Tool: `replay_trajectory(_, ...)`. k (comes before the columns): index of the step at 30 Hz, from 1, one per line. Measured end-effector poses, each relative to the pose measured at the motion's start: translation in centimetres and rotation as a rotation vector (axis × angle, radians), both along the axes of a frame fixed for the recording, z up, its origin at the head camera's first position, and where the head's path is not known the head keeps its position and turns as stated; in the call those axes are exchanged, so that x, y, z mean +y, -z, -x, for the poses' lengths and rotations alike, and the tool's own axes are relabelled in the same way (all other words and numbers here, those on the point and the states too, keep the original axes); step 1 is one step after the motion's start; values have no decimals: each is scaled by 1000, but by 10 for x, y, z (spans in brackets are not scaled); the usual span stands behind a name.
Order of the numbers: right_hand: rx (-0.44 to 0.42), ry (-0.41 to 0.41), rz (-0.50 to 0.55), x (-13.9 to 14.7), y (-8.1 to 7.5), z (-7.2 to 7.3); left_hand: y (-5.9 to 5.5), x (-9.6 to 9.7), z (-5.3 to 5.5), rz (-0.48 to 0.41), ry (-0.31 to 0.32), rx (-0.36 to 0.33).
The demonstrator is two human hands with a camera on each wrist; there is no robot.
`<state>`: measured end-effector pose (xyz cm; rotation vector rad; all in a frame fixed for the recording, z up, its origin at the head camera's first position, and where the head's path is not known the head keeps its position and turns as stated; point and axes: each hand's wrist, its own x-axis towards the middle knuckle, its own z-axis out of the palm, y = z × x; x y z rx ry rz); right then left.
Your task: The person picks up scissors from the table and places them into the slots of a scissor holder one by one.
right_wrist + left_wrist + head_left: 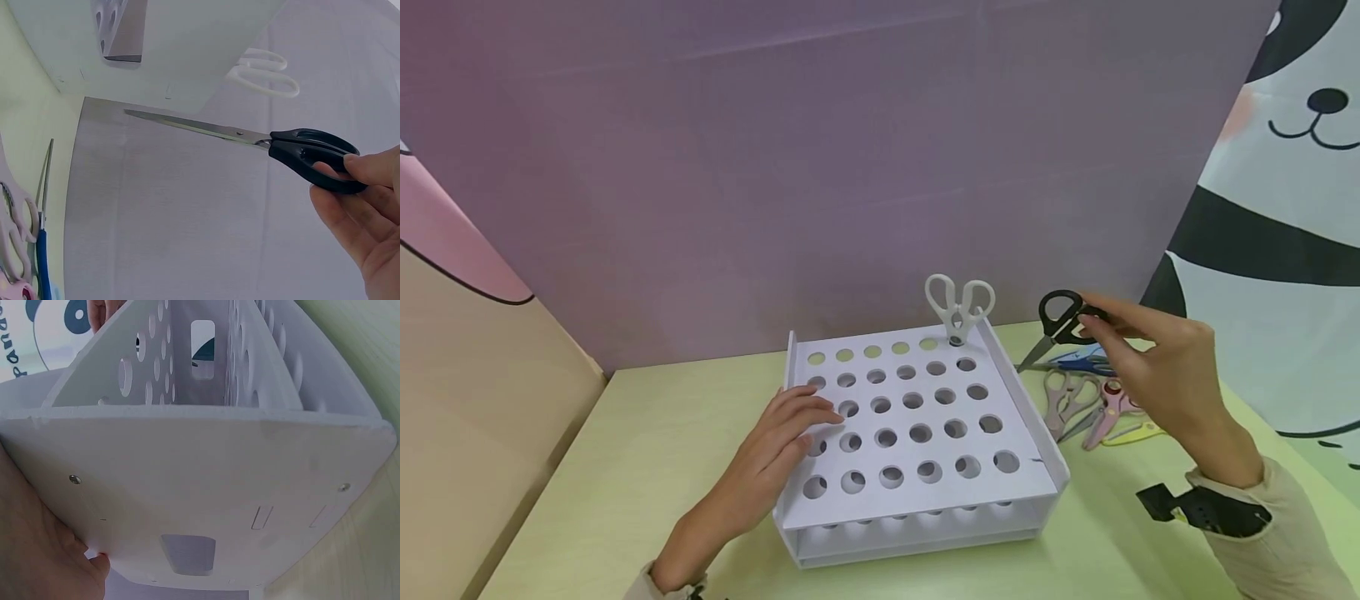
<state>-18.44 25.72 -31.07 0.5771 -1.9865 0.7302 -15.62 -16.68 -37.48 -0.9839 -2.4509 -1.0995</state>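
Observation:
My right hand (1165,367) pinches black-handled scissors (1062,321) by one finger loop, the blades pointing down and to the left. In the right wrist view the scissors (269,142) have their blades together, near the side of the white rack. My left hand (767,458) rests on the left part of the white rack (917,500), fingers spread over its holes; from the left wrist its thumb side shows at the rack's side panel (150,500). White-handled scissors (958,304) stand upright in the rack's far right hole, handles up.
Right of the rack lies a pile of scissors on the pale table (685,442): blue ones (1086,362), greyish-pink ones (1067,400), pink ones (1108,412) and yellow ones (1135,433). A purple-grey backdrop (775,183) rises behind the table, with a panda-print panel (1277,250) on the right.

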Motion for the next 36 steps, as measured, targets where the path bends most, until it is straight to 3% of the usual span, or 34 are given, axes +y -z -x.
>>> replay_trajectory(12,17,25,5,0,-14,-15,0,1,-1,-17,3,20)
replay_trajectory(20,106,-7,7,-8,-26,-25,0,1,-2,-24,7,18)
replay_trajectory(27,200,11,-9,-19,-36,-35,1,1,-1,-24,4,19)
replay_trajectory(36,237,-52,-17,-38,-49,-43,1,2,-1,-28,5,20)
